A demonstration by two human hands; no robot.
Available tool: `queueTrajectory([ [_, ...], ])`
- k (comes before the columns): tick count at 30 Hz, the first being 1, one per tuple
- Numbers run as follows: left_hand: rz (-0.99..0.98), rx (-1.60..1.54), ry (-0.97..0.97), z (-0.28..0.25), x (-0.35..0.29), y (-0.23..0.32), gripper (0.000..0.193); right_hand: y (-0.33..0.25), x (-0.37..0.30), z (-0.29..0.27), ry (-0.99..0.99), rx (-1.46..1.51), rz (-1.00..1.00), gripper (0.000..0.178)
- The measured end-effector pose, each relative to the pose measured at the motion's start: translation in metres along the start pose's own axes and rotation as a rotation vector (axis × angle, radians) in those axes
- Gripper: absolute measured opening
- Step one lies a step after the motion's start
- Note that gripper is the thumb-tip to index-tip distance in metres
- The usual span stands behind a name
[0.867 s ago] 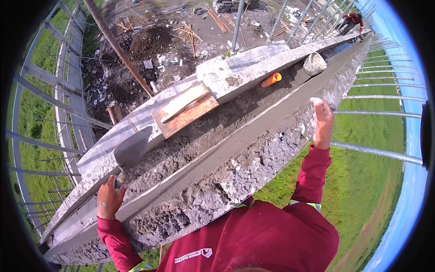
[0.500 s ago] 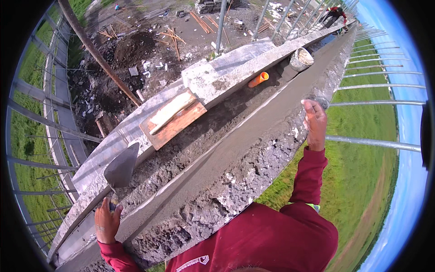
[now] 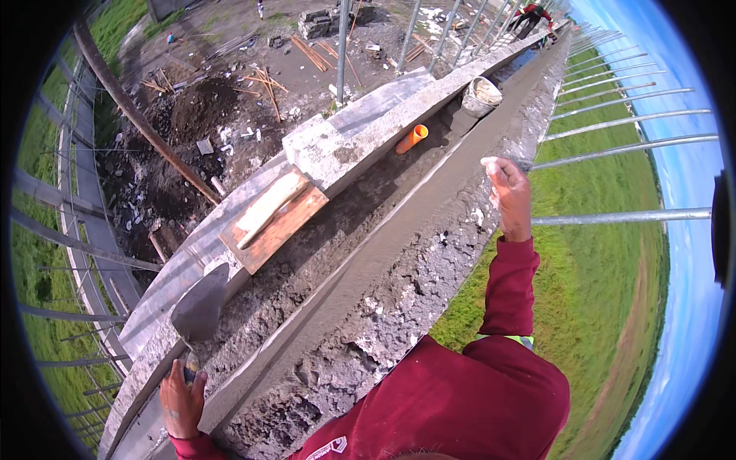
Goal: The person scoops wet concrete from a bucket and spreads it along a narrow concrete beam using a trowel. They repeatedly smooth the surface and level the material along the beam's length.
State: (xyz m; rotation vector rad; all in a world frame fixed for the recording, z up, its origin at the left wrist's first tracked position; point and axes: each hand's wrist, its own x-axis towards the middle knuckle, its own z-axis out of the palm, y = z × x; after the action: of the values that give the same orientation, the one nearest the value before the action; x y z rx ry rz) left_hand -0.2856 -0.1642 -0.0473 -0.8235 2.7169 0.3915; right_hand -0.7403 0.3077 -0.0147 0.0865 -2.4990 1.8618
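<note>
At the lower left, my left hand (image 3: 182,400) is closed around the handle of a trowel (image 3: 201,307). The trowel's broad grey blade points away from me, over the rough inner side of the concrete wall. My right hand (image 3: 509,198) is raised above the wall's outer edge on the right, its fingers curled and pressed together. Whatever may be in those fingers is too small to make out. Between my hands runs a strip of smoothed grey mortar (image 3: 360,264), with rough, crumbly concrete along its near side.
A wooden float (image 3: 274,218) rests across the far ledge. Beyond it are an orange pipe end (image 3: 412,139) and a mortar-smeared bucket (image 3: 481,97). Metal rods (image 3: 621,218) stick out on the right above grass. A person (image 3: 529,19) bends over the wall's far end.
The view has shifted, so the wall, float and bucket sit further left. My left hand still grips the trowel; my right hand stays raised with its fingers curled.
</note>
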Motion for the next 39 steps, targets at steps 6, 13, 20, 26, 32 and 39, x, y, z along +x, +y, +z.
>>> queueTrajectory([
  [6, -0.034, -0.007, -0.012, -0.004, 0.001, 0.004, 0.064, 0.002, 0.0, -0.003, -0.031, 0.029, 0.0, 0.023],
  [13, -0.026, 0.02, 0.042, -0.006, -0.001, 0.009, 0.063, 0.001, 0.002, -0.003, -0.022, -0.003, 0.024, 0.027],
  [20, 0.012, 0.03, -0.006, -0.012, 0.0, 0.017, 0.051, 0.007, 0.005, -0.007, 0.017, -0.072, -0.045, 0.031],
  [26, -0.119, -0.035, -0.124, -0.019, -0.001, 0.022, 0.055, 0.008, 0.008, -0.007, 0.001, -0.019, -0.011, 0.029],
  [32, -0.011, 0.015, -0.01, -0.011, -0.004, 0.016, 0.055, 0.003, 0.002, -0.005, -0.049, 0.009, -0.045, 0.027],
  [39, -0.022, 0.021, -0.117, -0.003, 0.003, 0.005, 0.061, 0.0, -0.002, -0.001, -0.021, -0.01, -0.091, 0.022],
])
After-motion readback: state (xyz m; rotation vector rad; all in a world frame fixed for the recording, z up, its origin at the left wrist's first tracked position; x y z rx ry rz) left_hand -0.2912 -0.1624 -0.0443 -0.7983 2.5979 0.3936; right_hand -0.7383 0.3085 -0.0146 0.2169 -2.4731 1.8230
